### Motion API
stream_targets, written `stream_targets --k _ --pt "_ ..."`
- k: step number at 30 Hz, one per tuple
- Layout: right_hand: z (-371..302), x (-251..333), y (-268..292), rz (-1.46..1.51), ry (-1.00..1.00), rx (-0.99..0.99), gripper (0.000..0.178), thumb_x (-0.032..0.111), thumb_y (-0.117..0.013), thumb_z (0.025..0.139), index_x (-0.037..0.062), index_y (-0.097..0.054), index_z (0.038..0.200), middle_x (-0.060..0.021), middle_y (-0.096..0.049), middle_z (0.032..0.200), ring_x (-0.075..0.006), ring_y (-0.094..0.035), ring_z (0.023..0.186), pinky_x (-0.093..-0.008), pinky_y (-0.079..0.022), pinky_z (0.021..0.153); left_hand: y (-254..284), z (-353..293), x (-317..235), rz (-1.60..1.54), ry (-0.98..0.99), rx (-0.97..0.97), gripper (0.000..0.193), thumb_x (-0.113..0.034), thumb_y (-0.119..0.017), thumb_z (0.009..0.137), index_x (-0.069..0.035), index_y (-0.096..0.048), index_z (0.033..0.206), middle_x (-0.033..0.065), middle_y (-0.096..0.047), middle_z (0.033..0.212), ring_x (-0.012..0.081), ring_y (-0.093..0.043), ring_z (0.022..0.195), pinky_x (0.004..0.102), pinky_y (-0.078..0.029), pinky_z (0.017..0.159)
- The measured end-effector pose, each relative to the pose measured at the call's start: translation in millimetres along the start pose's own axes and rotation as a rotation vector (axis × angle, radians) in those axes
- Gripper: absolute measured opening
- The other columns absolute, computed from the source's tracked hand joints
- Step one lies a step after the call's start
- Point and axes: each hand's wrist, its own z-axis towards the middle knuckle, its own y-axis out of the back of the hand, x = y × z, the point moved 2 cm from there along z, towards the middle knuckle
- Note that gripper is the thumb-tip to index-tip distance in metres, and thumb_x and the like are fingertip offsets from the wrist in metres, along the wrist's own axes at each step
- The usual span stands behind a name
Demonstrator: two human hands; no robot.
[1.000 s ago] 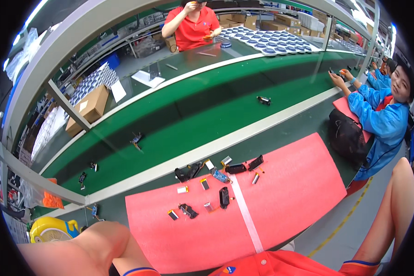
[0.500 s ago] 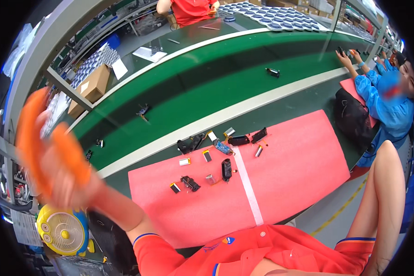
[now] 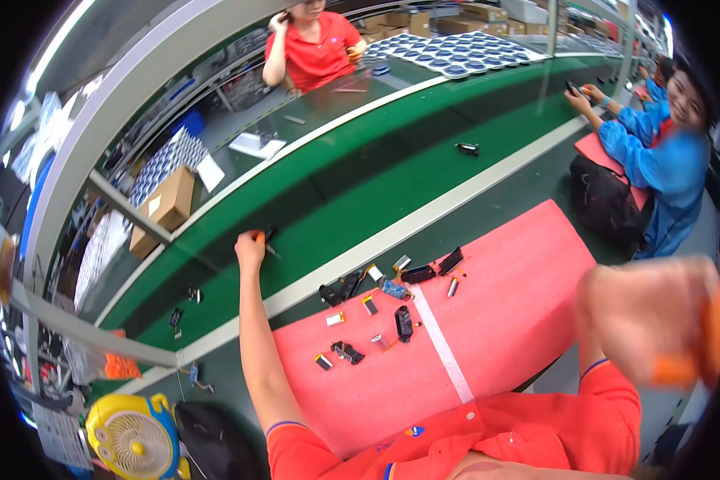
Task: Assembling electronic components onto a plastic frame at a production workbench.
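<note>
Apparent reach step: left hand (image 3: 250, 250) is just beside dark part (image 3: 271, 234) on green belt (image 3: 376, 200), next needing a pinch; cannot tell whether it or right hand (image 3: 644, 324) grips.

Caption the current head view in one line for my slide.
Left hand at a small dark part on the green belt; right hand, blurred, near the pink mat.

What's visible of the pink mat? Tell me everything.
The pink mat looks like a foam sheet, roughly rectangular, with a pale strip crossing it from far edge to near. It lies flat on the green workbench. Black casings and batteries rest on its left and far parts. The left forearm overlaps its left edge; contact is unclear. The red shirt hides some of its near edge, the blurred right hand some of its right end.
</note>
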Motion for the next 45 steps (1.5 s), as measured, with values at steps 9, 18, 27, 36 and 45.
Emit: stream_targets --k 9,18,27,36,45 --pt "-154 -97 2 -0.131 -0.869 0.957 0.05 0.002 -0.069 0.074 -0.0003 -0.049 0.119 -0.012 -0.058 0.105 -0.0224 -0.057 0.092 -0.032 -0.047 0.079 -4 -47 -108 -0.3 -0.183 0.018 0.031 -0.006 -0.067 0.074 0.003 -0.06 0.102 0.0143 -0.065 0.088 0.0224 -0.064 0.081 0.032 -0.05 0.069" --pt "-329 -73 -4 0.234 -2.032 0.72 0.033 0.01 -0.07 0.076 -0.0025 -0.059 0.105 -0.0071 -0.062 0.09 -0.0124 -0.059 0.079 -0.0258 -0.048 0.07 -11 -95 -196 -1.25 -0.204 0.331 0.038 0.008 -0.06 0.079 0.0 -0.054 0.116 0.0098 -0.06 0.1 0.0143 -0.059 0.088 0.0268 -0.048 0.077" --pt "-344 -72 24 0.529 -2.585 0.557 0.017 0.015 -0.063 0.083 0.0017 -0.062 0.095 -0.0047 -0.062 0.081 -0.0102 -0.056 0.073 -0.0214 -0.043 0.061 -37 -100 -189 -1.144 -0.435 0.197 0.038 0.012 -0.058 0.078 0.0 -0.055 0.114 0.0056 -0.06 0.103 0.0134 -0.057 0.093 0.0274 -0.045 0.086" --pt "-355 -66 21 0.019 -1.842 0.842 0.012 0.003 -0.063 0.077 0.0017 -0.064 0.089 -0.0069 -0.063 0.081 -0.0139 -0.06 0.072 -0.0246 -0.047 0.063 -55 -86 -172 -1.424 -0.156 0.387 0.031 0.005 -0.058 0.082 0.001 -0.054 0.113 0.0099 -0.059 0.099 0.0148 -0.058 0.081 0.0246 -0.046 0.061" --pt "-359 -68 24 -0.174 -1.443 1.027 0.014 0.004 -0.064 0.076 0.0003 -0.063 0.09 -0.0079 -0.062 0.083 -0.0146 -0.062 0.074 -0.0265 -0.049 0.069 -71 -76 -166 -1.526 -0.059 0.634 0.027 0.0 -0.056 0.085 0.001 -0.054 0.112 0.0097 -0.06 0.096 0.0143 -0.057 0.075 0.0226 -0.042 0.055"
